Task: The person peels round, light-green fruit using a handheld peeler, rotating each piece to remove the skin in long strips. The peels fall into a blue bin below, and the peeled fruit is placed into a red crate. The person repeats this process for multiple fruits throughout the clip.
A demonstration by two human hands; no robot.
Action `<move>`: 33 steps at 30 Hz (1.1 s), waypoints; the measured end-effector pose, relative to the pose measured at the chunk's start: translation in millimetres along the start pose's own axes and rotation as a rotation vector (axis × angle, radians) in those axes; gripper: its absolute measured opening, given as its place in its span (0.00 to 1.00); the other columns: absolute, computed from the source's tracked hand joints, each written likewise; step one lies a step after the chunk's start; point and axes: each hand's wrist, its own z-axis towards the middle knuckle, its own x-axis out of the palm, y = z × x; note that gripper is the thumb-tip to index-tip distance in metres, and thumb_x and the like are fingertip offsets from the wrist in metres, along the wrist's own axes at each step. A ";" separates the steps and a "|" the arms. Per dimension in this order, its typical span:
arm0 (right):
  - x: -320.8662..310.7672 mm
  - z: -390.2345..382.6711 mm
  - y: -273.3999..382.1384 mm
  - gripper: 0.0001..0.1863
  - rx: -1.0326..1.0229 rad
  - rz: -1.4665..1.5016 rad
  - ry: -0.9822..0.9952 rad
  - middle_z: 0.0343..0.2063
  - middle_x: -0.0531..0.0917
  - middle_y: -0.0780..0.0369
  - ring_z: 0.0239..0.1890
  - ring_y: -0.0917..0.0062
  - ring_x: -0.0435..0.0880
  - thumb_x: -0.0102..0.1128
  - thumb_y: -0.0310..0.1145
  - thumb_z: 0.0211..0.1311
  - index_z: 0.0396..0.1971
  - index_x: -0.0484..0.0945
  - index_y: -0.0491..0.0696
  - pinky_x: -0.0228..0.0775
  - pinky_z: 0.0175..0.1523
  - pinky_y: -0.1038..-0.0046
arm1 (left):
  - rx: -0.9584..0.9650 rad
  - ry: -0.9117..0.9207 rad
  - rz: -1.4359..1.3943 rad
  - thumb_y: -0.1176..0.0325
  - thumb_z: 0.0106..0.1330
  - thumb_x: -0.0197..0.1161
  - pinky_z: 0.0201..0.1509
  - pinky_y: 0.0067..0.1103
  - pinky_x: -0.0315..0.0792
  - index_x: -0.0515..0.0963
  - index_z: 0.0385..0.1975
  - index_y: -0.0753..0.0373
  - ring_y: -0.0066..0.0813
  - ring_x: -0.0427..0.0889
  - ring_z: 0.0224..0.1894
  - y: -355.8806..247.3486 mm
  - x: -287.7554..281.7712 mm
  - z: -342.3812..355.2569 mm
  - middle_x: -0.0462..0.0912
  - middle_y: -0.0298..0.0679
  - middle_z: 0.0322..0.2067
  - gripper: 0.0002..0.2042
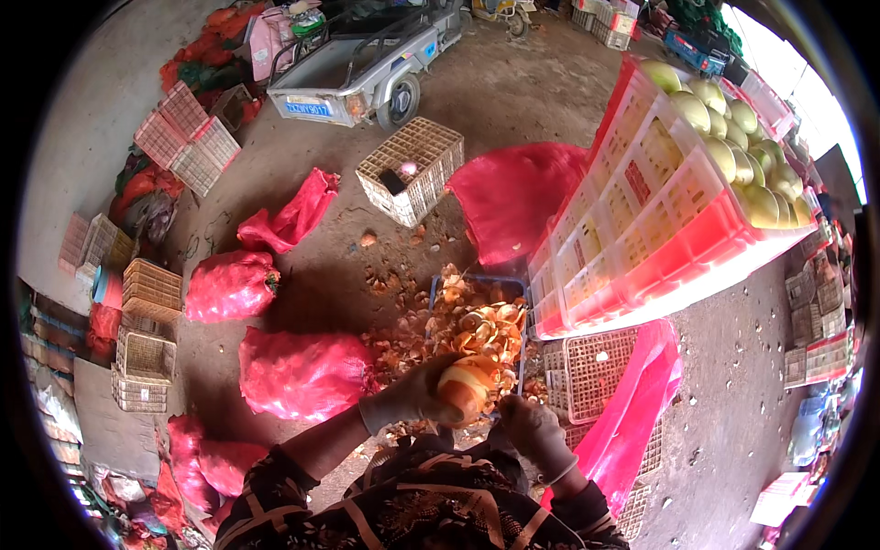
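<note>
While stacked tan crates are lining the far left, a stuffed red sack is sitting on the dirty floor, and a bigger red bundle is slumping closer in. Now the action: the left hand, apparently gloved in grey, is curling half open around a round onion, cupping it from the left. The onion is showing orange-brown skin with a paler band, and it is hanging above the heap, in front of the person's body. Just beyond it, dry peelings are piling up in a container with a blue rim and spilling over the floor beside it.

And here is the right hand, closing into a fist just right of the onion, apart from it; whether those fingers are hiding a tool, nobody watching can tell. Good technique is probably calling for a firm cupped hold, left fingertips kept clear of the right hand's path, small turns of the onion, and a position low over the container so that loose skin is dropping inside. Farther right, a red mesh sheet is draping over crates, and a tall red-and-white crate stack is bearing pale rounded produce.
</note>
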 end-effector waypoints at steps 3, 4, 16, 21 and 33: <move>-8.8 0.0 -8.6 0.06 -0.094 0.258 0.164 0.23 0.77 0.60 0.23 0.67 0.79 0.51 0.31 0.56 0.32 0.72 0.47 0.71 0.28 0.66 | -0.002 0.013 -0.014 0.69 0.39 0.75 0.56 0.25 0.67 0.63 0.57 0.65 0.27 0.72 0.51 8.0 -9.5 -1.3 0.73 0.38 0.48 0.40; -16.5 -0.7 -6.7 0.06 -0.152 0.300 0.155 0.24 0.77 0.60 0.24 0.68 0.79 0.51 0.31 0.56 0.32 0.72 0.46 0.71 0.28 0.67 | -0.008 0.008 -0.008 0.69 0.39 0.75 0.56 0.25 0.67 0.63 0.56 0.65 0.26 0.72 0.51 8.7 -12.0 -2.8 0.74 0.38 0.48 0.40; -35.2 41.2 39.3 0.15 0.219 1.075 -0.135 0.28 0.81 0.64 0.26 0.83 0.79 0.59 0.25 0.56 0.45 0.75 0.42 0.73 0.30 0.79 | -0.018 0.129 0.071 0.67 0.39 0.77 0.57 0.25 0.66 0.64 0.57 0.63 0.25 0.70 0.52 -27.9 0.6 0.7 0.73 0.38 0.49 0.41; -56.1 50.0 52.4 0.14 -0.002 1.008 -0.348 0.26 0.81 0.63 0.23 0.83 0.79 0.57 0.23 0.53 0.41 0.77 0.41 0.70 0.25 0.81 | 0.204 0.103 0.192 0.63 0.42 0.77 0.58 0.26 0.66 0.58 0.61 0.63 0.27 0.69 0.55 -20.4 -10.6 3.5 0.71 0.41 0.52 0.44; -23.2 66.3 -1.6 0.11 0.226 1.028 -0.620 0.13 0.76 0.62 0.09 0.75 0.75 0.54 0.39 0.62 0.36 0.74 0.47 0.66 0.09 0.75 | 0.033 -0.010 -1.002 0.54 0.52 0.67 0.62 0.34 0.63 0.60 0.58 0.65 0.40 0.70 0.56 32.9 -2.0 0.8 0.70 0.46 0.53 0.36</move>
